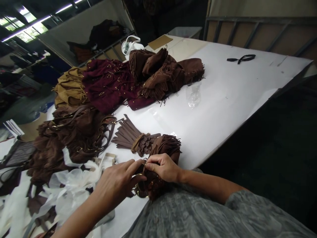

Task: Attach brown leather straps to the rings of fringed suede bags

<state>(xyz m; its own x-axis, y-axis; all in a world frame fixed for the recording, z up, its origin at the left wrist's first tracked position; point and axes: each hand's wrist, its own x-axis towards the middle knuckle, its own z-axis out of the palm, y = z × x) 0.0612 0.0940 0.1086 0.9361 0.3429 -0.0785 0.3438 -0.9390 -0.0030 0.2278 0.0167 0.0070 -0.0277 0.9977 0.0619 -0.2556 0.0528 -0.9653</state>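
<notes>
A brown fringed bag point(166, 147) lies at the table's near edge, against the grey patterned clothing. My left hand point(125, 175) reaches in from the left, fingers bent onto the bag's gold-coloured metal fittings point(140, 191). From the other side my right hand point(163, 167) pinches the bag's edge, thumb and forefinger pressed together. The two hands' fingertips nearly meet; the exact piece between them is hidden. Just beyond the bag, a bundle of brown strips point(131, 135) is tied round with a tan band.
Brown, maroon point(109, 82) and mustard point(70, 87) fringed bags are heaped across the white table point(218, 99). More brown bags point(74, 135) and crumpled white wrapping point(71, 185) lie at left. A black strap point(241, 59) rests far right; a clear plastic bag point(193, 96) lies mid-table.
</notes>
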